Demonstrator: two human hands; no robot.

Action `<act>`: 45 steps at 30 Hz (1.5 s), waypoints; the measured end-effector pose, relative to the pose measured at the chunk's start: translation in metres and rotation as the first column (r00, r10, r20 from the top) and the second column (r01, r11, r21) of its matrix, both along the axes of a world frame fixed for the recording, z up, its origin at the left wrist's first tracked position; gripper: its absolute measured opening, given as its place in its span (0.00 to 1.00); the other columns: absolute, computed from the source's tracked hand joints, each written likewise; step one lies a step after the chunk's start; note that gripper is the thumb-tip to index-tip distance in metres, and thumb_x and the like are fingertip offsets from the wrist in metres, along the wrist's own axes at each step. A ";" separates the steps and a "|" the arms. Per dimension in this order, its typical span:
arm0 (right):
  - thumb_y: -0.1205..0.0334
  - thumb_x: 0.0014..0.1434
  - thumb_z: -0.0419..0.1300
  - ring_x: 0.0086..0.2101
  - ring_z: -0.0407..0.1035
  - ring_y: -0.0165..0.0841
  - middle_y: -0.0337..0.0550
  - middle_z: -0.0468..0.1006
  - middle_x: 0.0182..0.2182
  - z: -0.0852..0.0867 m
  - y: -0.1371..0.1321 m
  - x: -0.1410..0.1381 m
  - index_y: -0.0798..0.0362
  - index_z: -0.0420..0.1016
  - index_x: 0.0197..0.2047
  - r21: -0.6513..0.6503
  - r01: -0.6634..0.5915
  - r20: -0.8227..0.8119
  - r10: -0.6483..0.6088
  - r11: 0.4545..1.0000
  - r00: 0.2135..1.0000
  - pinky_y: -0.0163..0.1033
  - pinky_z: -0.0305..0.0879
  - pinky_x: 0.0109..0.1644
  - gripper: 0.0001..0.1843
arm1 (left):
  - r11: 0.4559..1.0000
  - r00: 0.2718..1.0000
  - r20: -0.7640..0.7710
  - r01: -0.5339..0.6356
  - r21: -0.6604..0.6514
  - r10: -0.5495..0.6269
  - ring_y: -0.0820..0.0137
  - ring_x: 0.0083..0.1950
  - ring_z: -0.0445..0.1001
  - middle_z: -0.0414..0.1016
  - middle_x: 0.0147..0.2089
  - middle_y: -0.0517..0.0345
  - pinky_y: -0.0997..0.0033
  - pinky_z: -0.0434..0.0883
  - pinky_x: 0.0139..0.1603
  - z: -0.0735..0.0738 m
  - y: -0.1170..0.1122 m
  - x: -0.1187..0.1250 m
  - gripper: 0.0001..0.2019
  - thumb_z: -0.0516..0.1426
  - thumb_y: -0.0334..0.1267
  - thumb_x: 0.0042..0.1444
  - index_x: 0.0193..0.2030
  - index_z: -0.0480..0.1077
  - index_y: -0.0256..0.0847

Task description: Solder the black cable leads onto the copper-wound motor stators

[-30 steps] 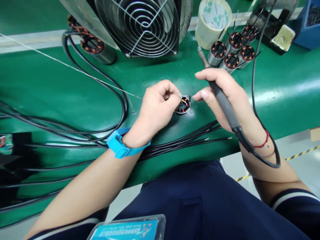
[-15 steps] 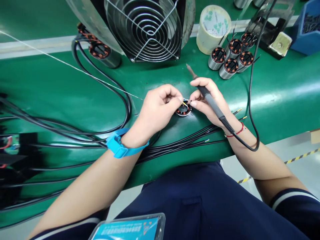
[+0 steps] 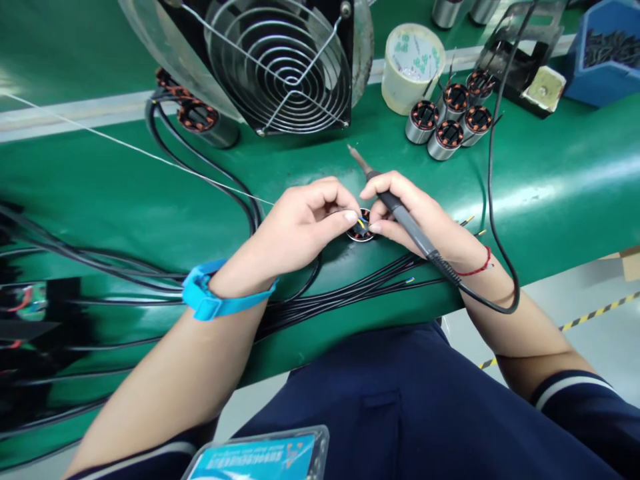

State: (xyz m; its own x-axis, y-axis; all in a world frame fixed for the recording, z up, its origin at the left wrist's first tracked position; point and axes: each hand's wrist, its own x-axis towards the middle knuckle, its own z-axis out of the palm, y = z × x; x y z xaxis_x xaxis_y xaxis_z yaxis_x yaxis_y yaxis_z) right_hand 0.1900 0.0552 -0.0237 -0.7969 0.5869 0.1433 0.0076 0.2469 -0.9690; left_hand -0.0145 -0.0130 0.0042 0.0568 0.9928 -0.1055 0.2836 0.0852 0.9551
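Note:
A round motor stator (image 3: 354, 236) with copper windings stands on the green bench between my hands. My left hand (image 3: 303, 223) is closed in a pinch over its top, at thin yellow and blue wires (image 3: 361, 223). A fine pale wire (image 3: 200, 175), like solder wire, runs from the upper left to behind this hand. My right hand (image 3: 425, 217) holds a soldering iron (image 3: 414, 227) across the palm, its tip pointing up and away from the stator. Thumb and fingertips of that hand meet at the stator's right rim. What exactly they pinch there is hidden.
A fan with a wire guard (image 3: 293, 83) stands at the back. Right of it are a tape roll (image 3: 407, 87), several stators (image 3: 445, 143) and a blue bin (image 3: 600, 83). Black cables (image 3: 330, 300) lie before my hands; the iron's cord (image 3: 493, 160) loops beside my right wrist.
The whole view has shifted slightly. My right fingers have come nearer the left at the stator, and the small dark piece seen at their tips is harder to make out. The iron stays in hand.

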 end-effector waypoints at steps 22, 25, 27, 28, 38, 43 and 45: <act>0.61 0.63 0.63 0.33 0.77 0.30 0.33 0.77 0.33 -0.002 -0.014 -0.009 0.49 0.63 0.63 -0.035 0.236 0.024 -0.235 0.971 0.972 0.38 0.77 0.46 0.27 | 0.997 0.993 -0.092 0.072 -0.005 -0.072 0.67 0.35 0.73 0.76 0.33 0.57 0.67 0.70 0.37 -0.004 0.000 -0.005 0.10 0.62 0.46 0.58 0.34 0.74 0.41; 0.58 0.64 0.62 0.36 0.78 0.31 0.36 0.79 0.37 -0.005 -0.010 -0.008 0.51 0.63 0.62 -0.038 0.207 -0.027 -0.208 0.978 0.978 0.38 0.78 0.48 0.26 | 0.986 0.973 -0.191 0.145 0.077 -0.128 0.67 0.35 0.72 0.75 0.34 0.57 0.66 0.70 0.38 -0.002 -0.001 -0.006 0.08 0.60 0.43 0.59 0.35 0.75 0.41; 0.59 0.65 0.60 0.44 0.79 0.34 0.41 0.80 0.43 -0.007 -0.007 -0.006 0.50 0.63 0.62 -0.034 0.173 -0.049 -0.174 0.984 0.983 0.39 0.77 0.52 0.24 | 0.968 0.948 -0.282 0.195 0.155 -0.146 0.67 0.35 0.72 0.74 0.34 0.57 0.65 0.70 0.38 0.000 -0.003 -0.006 0.07 0.59 0.41 0.61 0.36 0.76 0.42; 0.59 0.65 0.59 0.48 0.79 0.35 0.42 0.80 0.47 -0.007 -0.005 -0.005 0.50 0.63 0.63 -0.032 0.135 -0.043 -0.136 0.990 0.990 0.39 0.77 0.54 0.23 | 0.955 0.937 -0.317 0.219 0.198 -0.149 0.67 0.35 0.72 0.74 0.34 0.57 0.65 0.71 0.38 0.002 -0.004 -0.006 0.07 0.58 0.40 0.62 0.36 0.76 0.42; 0.55 0.66 0.63 0.35 0.75 0.28 0.33 0.79 0.35 -0.012 -0.004 -0.009 0.51 0.66 0.57 -0.096 -0.010 -0.067 0.003 0.995 0.998 0.36 0.74 0.45 0.20 | 0.832 0.908 -0.416 0.268 0.486 -0.049 0.66 0.40 0.75 0.77 0.38 0.59 0.62 0.74 0.40 0.007 -0.010 -0.004 0.06 0.59 0.33 0.66 0.42 0.76 0.49; 0.62 0.64 0.62 0.34 0.75 0.29 0.31 0.78 0.33 -0.008 -0.012 -0.008 0.52 0.67 0.58 0.062 0.351 0.035 -0.353 0.934 0.935 0.38 0.71 0.47 0.19 | 0.889 0.884 -0.467 0.192 0.416 0.027 0.66 0.36 0.72 0.75 0.36 0.59 0.63 0.70 0.35 -0.001 -0.008 -0.006 0.04 0.59 0.36 0.65 0.40 0.76 0.46; 0.64 0.65 0.61 0.35 0.75 0.28 0.31 0.78 0.33 -0.008 -0.011 -0.007 0.52 0.67 0.60 0.132 0.325 0.051 -0.334 0.936 0.941 0.37 0.70 0.47 0.20 | 0.908 0.874 -0.484 0.168 0.384 0.043 0.66 0.35 0.72 0.73 0.34 0.58 0.62 0.70 0.35 -0.004 -0.007 -0.006 0.04 0.58 0.35 0.64 0.39 0.75 0.46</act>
State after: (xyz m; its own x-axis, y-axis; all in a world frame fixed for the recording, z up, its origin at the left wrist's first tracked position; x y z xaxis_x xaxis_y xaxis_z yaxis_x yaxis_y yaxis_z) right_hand 0.1833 0.0438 -0.0313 -0.5723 0.8004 0.1785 0.1766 0.3329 -0.9263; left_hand -0.0209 -0.0200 0.0003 0.1687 0.9476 0.2712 0.6977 -0.3091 0.6463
